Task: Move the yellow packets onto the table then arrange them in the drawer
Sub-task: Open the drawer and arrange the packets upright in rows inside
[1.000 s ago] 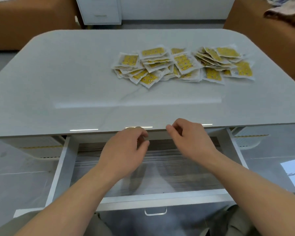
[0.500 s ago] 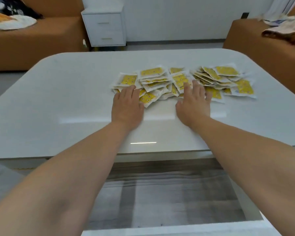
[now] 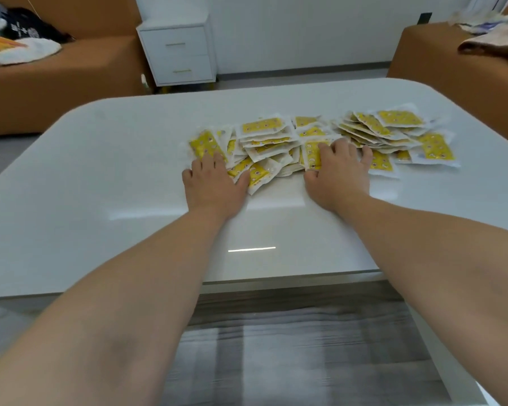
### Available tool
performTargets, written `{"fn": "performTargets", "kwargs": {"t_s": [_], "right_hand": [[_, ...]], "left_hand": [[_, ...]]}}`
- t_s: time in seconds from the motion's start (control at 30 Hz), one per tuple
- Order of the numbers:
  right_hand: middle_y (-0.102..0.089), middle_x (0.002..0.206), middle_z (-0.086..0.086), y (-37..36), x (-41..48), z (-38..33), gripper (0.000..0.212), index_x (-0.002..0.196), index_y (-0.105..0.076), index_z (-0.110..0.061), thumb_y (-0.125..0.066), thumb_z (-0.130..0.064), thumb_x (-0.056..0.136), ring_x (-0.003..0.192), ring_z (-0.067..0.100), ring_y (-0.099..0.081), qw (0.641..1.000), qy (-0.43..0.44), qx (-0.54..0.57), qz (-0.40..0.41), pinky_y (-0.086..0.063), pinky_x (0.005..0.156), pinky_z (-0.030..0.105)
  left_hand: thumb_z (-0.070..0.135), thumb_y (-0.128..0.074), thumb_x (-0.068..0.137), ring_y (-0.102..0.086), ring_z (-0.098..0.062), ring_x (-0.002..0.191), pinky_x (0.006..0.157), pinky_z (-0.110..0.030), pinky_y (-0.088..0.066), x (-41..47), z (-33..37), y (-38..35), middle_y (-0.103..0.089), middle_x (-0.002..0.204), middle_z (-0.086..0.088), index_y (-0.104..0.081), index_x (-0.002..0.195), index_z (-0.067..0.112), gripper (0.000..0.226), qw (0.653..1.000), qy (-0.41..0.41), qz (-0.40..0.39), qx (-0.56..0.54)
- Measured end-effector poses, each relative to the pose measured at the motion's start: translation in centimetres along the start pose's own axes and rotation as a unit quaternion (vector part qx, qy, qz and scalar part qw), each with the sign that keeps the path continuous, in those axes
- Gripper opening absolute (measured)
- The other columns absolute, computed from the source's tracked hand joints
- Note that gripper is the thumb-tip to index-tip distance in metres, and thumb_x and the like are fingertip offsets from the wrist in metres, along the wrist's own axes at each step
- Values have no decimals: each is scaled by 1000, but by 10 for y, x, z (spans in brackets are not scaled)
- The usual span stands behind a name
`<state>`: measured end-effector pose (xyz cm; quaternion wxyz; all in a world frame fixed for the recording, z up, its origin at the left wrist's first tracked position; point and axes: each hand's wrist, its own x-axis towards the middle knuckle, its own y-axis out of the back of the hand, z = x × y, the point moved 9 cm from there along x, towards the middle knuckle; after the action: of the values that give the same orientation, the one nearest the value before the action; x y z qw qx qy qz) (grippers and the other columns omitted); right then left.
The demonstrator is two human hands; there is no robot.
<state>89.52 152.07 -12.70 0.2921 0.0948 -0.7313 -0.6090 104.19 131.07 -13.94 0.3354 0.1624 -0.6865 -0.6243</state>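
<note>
Several yellow packets point(image 3: 320, 142) with white edges lie in a loose overlapping pile on the white table point(image 3: 115, 186), right of its middle. My left hand point(image 3: 216, 183) rests palm down on the pile's left end, fingertips on a yellow packet. My right hand point(image 3: 339, 168) lies palm down on the middle of the pile, fingers spread over several packets. Neither hand visibly closes around a packet. The open drawer point(image 3: 440, 361) shows below the table's near edge, with a bare wood-grain bottom between my forearms.
Brown sofas stand at the far left point(image 3: 56, 83) and far right point(image 3: 467, 68), with clothes and bags on them. A white two-drawer nightstand point(image 3: 179, 51) stands against the back wall. The table's left half holds no objects.
My hands rose from the drawer's front up to the table top, then slid forward onto the pile. Some packets at the left end have shifted.
</note>
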Motion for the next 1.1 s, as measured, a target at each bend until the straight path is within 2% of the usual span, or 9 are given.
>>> {"fn": "performTargets", "kwargs": {"t_s": [0.17,0.3,0.43,0.6,0.73,0.8,0.93,1.03,1.1], "right_hand": [[-49,136,9,1,-3,-2,47,128,-59,-14,-42,-41,94,134,31,-41,1000,14,-16,-22,-13,121,57],[-55,133,8,6,-31,-6,36,130,-54,-16,-48,-26,96,129,31,-46,998,25,-41,-45,-22,118,56],[-61,121,5,26,-82,-19,26,122,-52,-21,-47,-19,96,111,32,-54,996,31,-29,-74,-39,90,46],[-60,121,2,43,-149,-39,37,129,-56,-24,-51,-39,96,111,29,-55,987,120,-11,-106,-40,91,41],[-58,122,0,51,-177,-48,59,132,-59,-27,-31,-66,98,117,26,-53,977,154,27,-141,-41,98,43],[-59,117,1,51,-175,-54,58,127,-64,-29,-23,-61,100,113,26,-54,971,147,82,-171,-44,94,42],[-51,135,6,48,-168,-60,35,130,-58,-25,-49,-42,101,125,29,-49,969,149,134,-147,-43,102,45],[-21,166,4,37,-163,-59,61,152,-33,-28,-54,-42,97,153,28,-18,958,126,166,-196,-21,120,51],[-20,167,0,31,-159,-57,70,158,-22,-30,-52,-44,97,155,26,-12,952,119,167,-226,-15,122,51]], "left_hand": [[63,-28,96,-42,-31,120,99,-45,-34,-26,-5,6,-50,129,-10,-57,129,14,66,1000,11,-23,14],[60,-34,96,-35,-32,137,110,-49,-32,-65,-16,10,-43,146,-10,-56,129,15,60,999,-15,-38,-36],[58,-30,99,-53,-30,116,93,-45,-43,-110,-18,33,-58,124,-5,-60,118,18,53,996,-48,-54,-55],[44,-32,105,-55,-26,97,72,-36,-34,-154,-22,68,-60,107,0,-66,108,22,39,995,-89,-50,-16],[43,-55,97,-54,-22,97,78,-37,-42,-171,-39,71,-58,101,4,-64,102,27,19,991,-83,-36,-98],[48,-60,94,-53,-22,108,89,-39,-46,-172,-46,66,-57,113,3,-64,114,28,28,986,-75,-46,-140],[56,-58,93,-35,-23,142,114,-44,-33,-168,-58,46,-40,155,2,-43,149,26,64,974,-55,-120,-185],[60,-56,93,-36,-23,144,117,-45,-32,-166,-59,40,-41,157,2,-34,155,24,75,970,-65,-156,-174],[61,-59,91,-38,-23,142,115,-44,-33,-166,-59,45,-44,154,2,-34,155,25,77,971,-71,-149,-174]]}}
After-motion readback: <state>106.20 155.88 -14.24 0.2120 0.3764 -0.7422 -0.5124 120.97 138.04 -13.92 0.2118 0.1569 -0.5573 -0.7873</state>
